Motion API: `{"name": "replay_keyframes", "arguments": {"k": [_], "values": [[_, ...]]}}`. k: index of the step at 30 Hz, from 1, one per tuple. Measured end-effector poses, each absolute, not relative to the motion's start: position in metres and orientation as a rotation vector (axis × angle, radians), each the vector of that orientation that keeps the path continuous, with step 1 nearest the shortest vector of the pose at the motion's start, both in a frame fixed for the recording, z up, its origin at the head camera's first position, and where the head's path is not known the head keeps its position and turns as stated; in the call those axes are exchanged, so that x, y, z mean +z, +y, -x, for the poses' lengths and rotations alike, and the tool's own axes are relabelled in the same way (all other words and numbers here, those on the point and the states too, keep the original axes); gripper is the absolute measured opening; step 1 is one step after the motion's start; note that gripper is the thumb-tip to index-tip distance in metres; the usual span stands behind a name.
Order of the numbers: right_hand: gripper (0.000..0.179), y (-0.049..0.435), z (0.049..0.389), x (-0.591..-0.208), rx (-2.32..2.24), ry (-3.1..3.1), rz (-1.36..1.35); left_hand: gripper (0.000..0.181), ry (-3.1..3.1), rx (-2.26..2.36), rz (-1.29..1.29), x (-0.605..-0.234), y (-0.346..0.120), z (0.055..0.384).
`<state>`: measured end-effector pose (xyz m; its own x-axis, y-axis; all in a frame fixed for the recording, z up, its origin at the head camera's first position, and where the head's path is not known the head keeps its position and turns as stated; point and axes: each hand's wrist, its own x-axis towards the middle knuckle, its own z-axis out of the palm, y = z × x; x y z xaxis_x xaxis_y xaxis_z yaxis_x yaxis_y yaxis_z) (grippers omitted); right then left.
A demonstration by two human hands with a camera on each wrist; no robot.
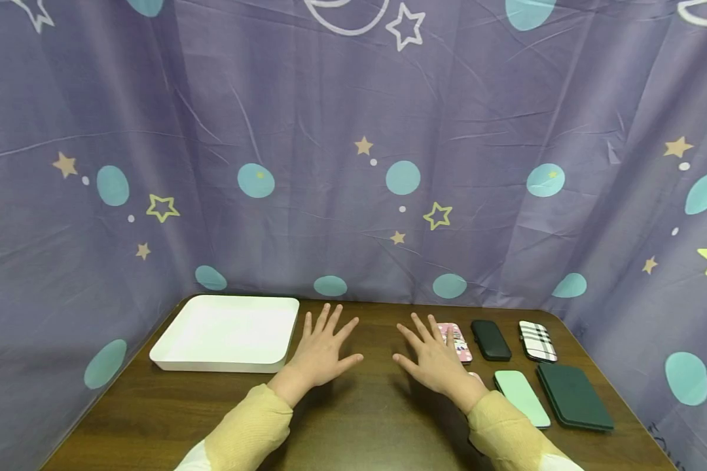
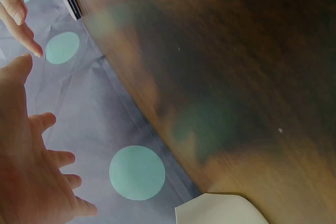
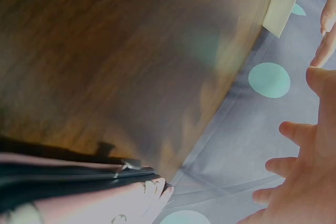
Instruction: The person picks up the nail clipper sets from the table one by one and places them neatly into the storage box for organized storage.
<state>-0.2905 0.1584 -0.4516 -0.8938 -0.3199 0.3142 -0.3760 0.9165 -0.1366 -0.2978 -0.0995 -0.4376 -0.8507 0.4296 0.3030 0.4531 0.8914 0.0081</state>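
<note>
across the brown table (image 1: 359, 435), left to right: at ten o'clock from its middle lies a white tray (image 1: 218, 366), its near right corner so close to the left wrist that i cannot tell whether they touch. the left hand (image 1: 318, 356) comes next, toward eleven, fingers straight and spread apart. the right hand (image 1: 436, 360), toward two, has its fingers spread apart too and stands in the way of a pink patterned case (image 1: 461, 343), partly hidden at the hand's two o'clock. a pale pink sliver (image 1: 476, 377) peeks past the right wrist; the rest is covered. beyond, around three o'clock from the hand, lie a black case (image 1: 491, 340) and a plaid case (image 1: 537, 341); between three and four, a mint case (image 1: 522, 398) and a dark green case (image 1: 574, 396). both yellow sleeves (image 1: 250, 425) run off the bottom edge. the right wrist view cuts off a pink zipped case (image 3: 100, 203) at seven o'clock; which pink thing it is, i cannot tell. a purple curtain (image 1: 330, 118) hangs at twelve.
</note>
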Motion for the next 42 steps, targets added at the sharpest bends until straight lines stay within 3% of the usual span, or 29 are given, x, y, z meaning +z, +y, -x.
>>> {"name": "replay_keyframes", "arguments": {"k": [23,42], "values": [[0.068,0.134,0.296,-0.443,0.385,-2.831,-0.574,0.073,-2.714,-0.198,0.697,-0.426,-0.116,0.297],[0.066,0.038,0.329,-0.425,0.750,-2.889,-0.716,0.061,-2.619,-0.243,0.403,-0.424,-0.263,0.317]]}}
